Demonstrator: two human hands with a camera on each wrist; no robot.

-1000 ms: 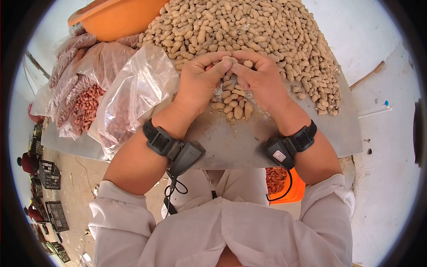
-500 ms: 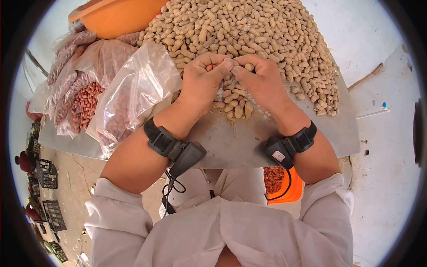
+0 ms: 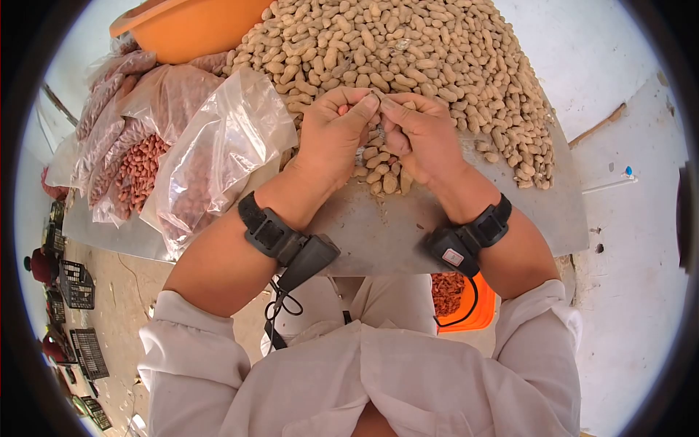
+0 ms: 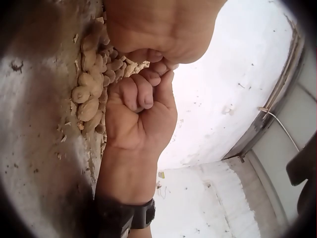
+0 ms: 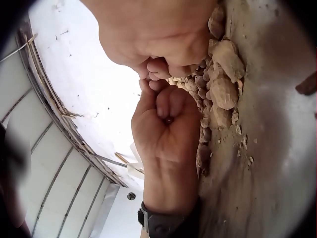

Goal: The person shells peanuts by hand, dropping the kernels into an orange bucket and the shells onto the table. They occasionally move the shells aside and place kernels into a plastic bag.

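Note:
Both hands meet at their fingertips over the near edge of a heap of unshelled peanuts. The left hand has its fingers curled round a reddish kernel; in the right wrist view a dark red kernel shows inside its curled fingers. Opposite it, the right hand pinches with thumb and forefinger at the meeting point, its other fingers curled inward. A small peanut piece there is mostly hidden by the fingertips. Below the hands, several loose peanuts lie on the metal tabletop.
Clear plastic bags of red kernels lie at the left, with an orange basin behind them. Below the table's near edge stands an orange container of reddish material. Black crates stand on the floor at far left.
The right hand has turned slightly and its lower fingers have curled further in, covering some loose peanuts. The peanut that showed by its forefinger is now less visible. The left hand has barely moved.

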